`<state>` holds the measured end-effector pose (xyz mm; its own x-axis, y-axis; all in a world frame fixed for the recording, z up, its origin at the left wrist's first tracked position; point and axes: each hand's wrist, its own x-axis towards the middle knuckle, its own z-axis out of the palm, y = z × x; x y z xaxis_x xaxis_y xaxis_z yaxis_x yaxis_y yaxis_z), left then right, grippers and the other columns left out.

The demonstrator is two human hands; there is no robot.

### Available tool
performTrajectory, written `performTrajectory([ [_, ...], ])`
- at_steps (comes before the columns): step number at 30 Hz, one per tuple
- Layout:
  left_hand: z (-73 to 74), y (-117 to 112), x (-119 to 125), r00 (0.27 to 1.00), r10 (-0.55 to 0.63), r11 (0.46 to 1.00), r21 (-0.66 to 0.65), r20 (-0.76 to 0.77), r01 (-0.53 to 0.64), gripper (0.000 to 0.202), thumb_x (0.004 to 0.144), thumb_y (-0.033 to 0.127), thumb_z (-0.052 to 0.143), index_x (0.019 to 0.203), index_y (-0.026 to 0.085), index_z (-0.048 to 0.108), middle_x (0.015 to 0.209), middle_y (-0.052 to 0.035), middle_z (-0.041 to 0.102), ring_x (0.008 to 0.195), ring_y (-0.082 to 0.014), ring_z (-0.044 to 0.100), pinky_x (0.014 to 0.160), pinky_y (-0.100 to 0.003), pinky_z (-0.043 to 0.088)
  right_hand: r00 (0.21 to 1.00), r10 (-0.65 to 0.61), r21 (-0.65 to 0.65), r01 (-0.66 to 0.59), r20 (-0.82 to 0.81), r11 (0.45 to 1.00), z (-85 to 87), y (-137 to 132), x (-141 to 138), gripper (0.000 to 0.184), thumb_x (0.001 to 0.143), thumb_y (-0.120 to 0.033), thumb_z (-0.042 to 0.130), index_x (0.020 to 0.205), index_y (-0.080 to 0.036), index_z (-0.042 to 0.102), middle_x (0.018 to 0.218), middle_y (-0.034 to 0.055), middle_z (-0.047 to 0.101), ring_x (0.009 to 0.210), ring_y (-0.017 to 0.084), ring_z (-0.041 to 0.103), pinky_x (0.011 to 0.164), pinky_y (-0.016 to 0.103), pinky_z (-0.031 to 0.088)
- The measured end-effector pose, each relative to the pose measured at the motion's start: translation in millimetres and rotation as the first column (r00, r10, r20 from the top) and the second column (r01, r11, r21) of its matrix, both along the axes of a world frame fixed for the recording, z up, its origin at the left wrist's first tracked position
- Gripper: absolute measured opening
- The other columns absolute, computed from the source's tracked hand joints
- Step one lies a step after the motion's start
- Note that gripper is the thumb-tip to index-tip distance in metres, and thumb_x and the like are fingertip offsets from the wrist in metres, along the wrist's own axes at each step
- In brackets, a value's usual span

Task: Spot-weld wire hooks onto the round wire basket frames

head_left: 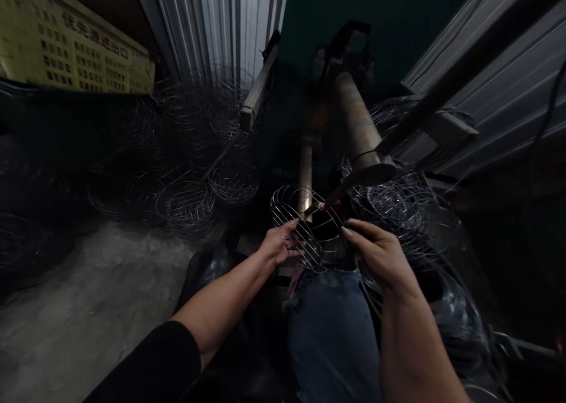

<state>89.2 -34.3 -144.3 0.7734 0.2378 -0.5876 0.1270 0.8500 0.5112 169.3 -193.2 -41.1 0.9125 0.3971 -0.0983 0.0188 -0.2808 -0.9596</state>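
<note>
Bright, thin metal wire makes up the round, open basket (312, 245), which sits tilted just above the person's lap, by the tip of the metal post (306, 173). The left hand (278, 245) grips its left side, thumb on the wires and other fingers loosely spread, while the right hand (378, 251) pinches its right edge between thumb and forefinger. It should handle light and springy, smooth enough to slip and easily bent, so opposite rim wires seem the best hold.

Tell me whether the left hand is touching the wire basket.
Touching. The head view shows the left hand holding the wire basket by the wires along its side.
</note>
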Motion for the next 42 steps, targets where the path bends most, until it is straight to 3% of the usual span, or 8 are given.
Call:
performTrajectory([
  [13,1.6,-6.1,3.2,0.998,-0.046,0.994,-0.094,0.03,0.049,0.029,0.086,0.042,0.057,0.094,0.015,0.053,0.075,-0.006,0.06,0.064,-0.0222,0.067,0.068,-0.041,0.056,0.993,-0.053,0.115,0.065,-0.109,0.991,-1.9,3.4,-1.7,0.046,0.041,-0.045,0.09,0.073,-0.015,0.075,0.058,0.0016,0.065,0.048,0.011,0.053,0.044,0.023,0.041],
  [19,-6.5,4.8,-12.2,0.959,-0.251,0.952,0.149,-0.128,0.269,0.061,0.08,0.071,0.047,0.089,0.011,0.057,0.064,-0.0082,0.059,0.064,-0.0253,0.067,0.064,-0.037,0.054,0.992,-0.029,0.165,0.049,-0.124,0.985,-11.6,-11.3,-3.1,0.041,0.05,-0.042,0.088,0.08,-0.017,0.075,0.053,-0.0014,0.061,0.038,0.006,0.041,0.037,0.02,0.029],
  [21,-7.0,10.2,-28.7,0.962,-0.185,0.847,0.465,-0.199,0.259,0.062,0.076,0.07,0.053,0.091,0.011,0.062,0.069,-0.0104,0.062,0.072,-0.027,0.067,0.071,-0.039,0.054,0.988,-0.011,0.204,0.043,-0.154,0.978,-21.2,-25.9,-3.2,0.041,0.051,-0.042,0.088,0.082,-0.018,0.075,0.049,-0.0025,0.058,0.038,0.006,0.041,0.038,0.02,0.029],
  [24,-6.6,12.7,-53.2,1.0,0.005,0.38,0.925,0.025,-0.025,0.052,0.07,0.047,0.073,0.113,0.018,0.065,0.108,-0.0138,0.066,0.109,-0.0292,0.06,0.1,-0.04,0.043,0.976,0.027,0.26,0.031,-0.217,0.965,-42.8,-49.7,-5.2,0.039,0.051,-0.039,0.088,0.083,-0.02,0.076,0.05,-0.0019,0.06,0.042,0.009,0.048,0.043,0.023,0.037],
  [26,-6.1,9.9,-60.3,0.983,-0.094,0.098,0.984,0.159,-0.15,0.055,0.071,0.034,0.073,0.124,0.024,0.062,0.134,-0.0114,0.055,0.131,-0.029,0.044,0.112,-0.039,0.029,0.963,0.05,0.289,0.03,-0.266,0.957,-57.9,-59.9,-10.1,0.039,0.049,-0.037,0.089,0.083,-0.021,0.076,0.055,-0.0003,0.064,0.044,0.01,0.051,0.046,0.024,0.039],
  [29,-5.1,2.6,-53.5,0.949,-0.283,-0.057,0.986,0.136,-0.159,0.052,0.073,0.024,0.069,0.125,0.026,0.062,0.14,-0.0098,0.052,0.14,-0.0309,0.032,0.115,-0.043,0.02,0.961,0.008,0.319,0.083,-0.276,0.944,-72.9,-61.3,-22.1,0.04,0.045,-0.034,0.09,0.079,-0.021,0.076,0.059,0.0003,0.066,0.044,0.01,0.051,0.046,0.025,0.039],
  [32,-4.7,-5.0,-40.1,0.948,-0.299,-0.019,0.992,0.11,-0.122,0.05,0.071,0.019,0.067,0.12,0.025,0.065,0.133,-0.0112,0.058,0.137,-0.0312,0.037,0.115,-0.046,0.018,0.977,-0.056,0.343,0.126,-0.207,0.931,-74.3,-53.6,-32.3,0.037,0.046,-0.036,0.089,0.075,-0.02,0.074,0.059,-0.0001,0.065,0.045,0.01,0.049,0.045,0.025,0.037],
  [42,1.4,-14.3,-38.9,0.965,-0.038,0.387,0.894,0.258,-0.224,0.05,0.051,0.004,0.074,0.098,0.021,0.07,0.121,-0.0084,0.061,0.128,-0.0245,0.047,0.117,-0.037,0.026,0.998,-0.011,0.152,0.001,0.067,0.988,-41.8,-27.9,-15.7,0.038,0.059,-0.047,0.08,0.08,-0.016,0.075,0.064,0.0011,0.064,0.051,0.011,0.048,0.049,0.025,0.04],
])
